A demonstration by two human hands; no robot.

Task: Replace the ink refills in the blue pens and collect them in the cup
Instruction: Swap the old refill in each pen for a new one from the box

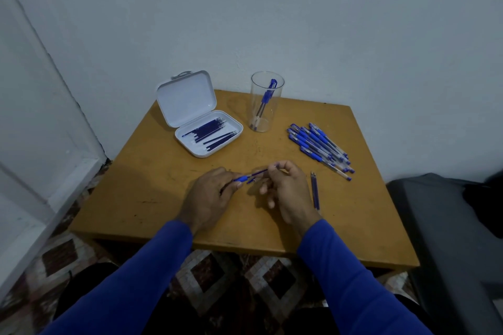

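My left hand (209,198) grips a blue pen barrel (241,178) by its rubber grip, over the middle of the wooden table (152,198). My right hand (288,193) pinches the dark ink refill (260,172) that sticks out of the barrel's end. A small blue piece lies on the table just under the refill, between my hands. A clear cup (265,102) at the back holds one blue pen (268,95). A heap of several blue pens (319,148) lies at the right. Two loose refills (315,190) lie beside my right hand.
An open white case (201,117) with several dark refills stands at the back left, lid up. The table sits in a corner against a pale wall. A dark seat (446,226) stands to the right, and patterned floor shows below the table's front edge.
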